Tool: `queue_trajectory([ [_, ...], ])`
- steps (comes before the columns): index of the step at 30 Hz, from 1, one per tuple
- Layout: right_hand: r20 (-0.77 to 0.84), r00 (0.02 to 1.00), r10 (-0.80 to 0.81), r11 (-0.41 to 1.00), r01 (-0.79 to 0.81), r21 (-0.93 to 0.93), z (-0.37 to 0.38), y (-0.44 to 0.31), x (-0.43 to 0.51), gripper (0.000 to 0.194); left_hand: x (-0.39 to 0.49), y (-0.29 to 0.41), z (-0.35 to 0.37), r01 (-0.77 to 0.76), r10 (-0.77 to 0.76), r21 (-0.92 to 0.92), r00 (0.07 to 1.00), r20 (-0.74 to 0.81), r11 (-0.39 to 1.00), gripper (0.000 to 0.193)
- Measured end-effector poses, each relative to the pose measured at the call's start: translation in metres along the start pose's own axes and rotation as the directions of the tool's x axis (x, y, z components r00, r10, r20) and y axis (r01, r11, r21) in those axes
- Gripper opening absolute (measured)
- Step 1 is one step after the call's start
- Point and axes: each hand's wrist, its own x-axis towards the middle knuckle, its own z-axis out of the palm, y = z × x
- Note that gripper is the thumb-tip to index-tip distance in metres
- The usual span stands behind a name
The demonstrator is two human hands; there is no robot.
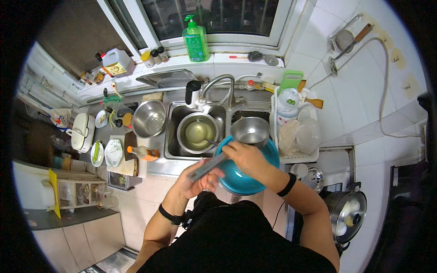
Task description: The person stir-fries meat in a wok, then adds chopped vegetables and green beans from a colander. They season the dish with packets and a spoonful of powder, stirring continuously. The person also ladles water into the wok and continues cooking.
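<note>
My right hand [244,158] grips one end of a grey, long-handled object [208,167], which slants down to the left and is slightly blurred. The other end crosses over the palm of my left hand [199,179], whose fingers are apart and not closed around it; contact there is unclear. Below my right hand is a teal plastic basin [239,177], and a steel bowl [250,131] sits at its far edge, partly over the right sink. In the left sink, a steel pot [182,128] holds yellowish liquid. A thin dark handle [211,142] lies over its rim.
A steel basin [149,118], an orange-labelled bottle [143,153] and plates stand left of the sink. The faucet [233,89] arches above. At right are a white dish rack [300,158] and a lidded pan [346,216]. A green pump bottle [196,44] is on the sill.
</note>
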Motion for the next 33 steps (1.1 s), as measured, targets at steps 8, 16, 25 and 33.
queue_trajectory([
  [8,0.047,0.998,0.038,0.999,-0.037,-0.009,0.055,0.019,0.043,0.051,-0.031,0.023,-0.058,0.013,-0.004,0.032,0.962,-0.272,0.999,0.056],
  [16,0.254,0.737,0.626,0.606,-0.256,-0.753,0.093,0.172,0.126,0.064,-0.023,0.062,-0.117,0.050,0.116,0.288,0.839,-0.532,0.956,0.056],
  [25,0.240,0.510,0.826,0.394,-0.218,-0.893,0.100,0.211,0.118,0.077,-0.014,0.081,-0.126,0.064,0.100,0.305,0.864,-0.494,0.950,0.053],
  [33,0.175,0.558,0.811,0.476,-0.457,-0.751,0.101,0.226,0.117,0.072,-0.012,0.081,-0.135,0.072,0.110,0.361,0.882,-0.459,0.930,0.056],
])
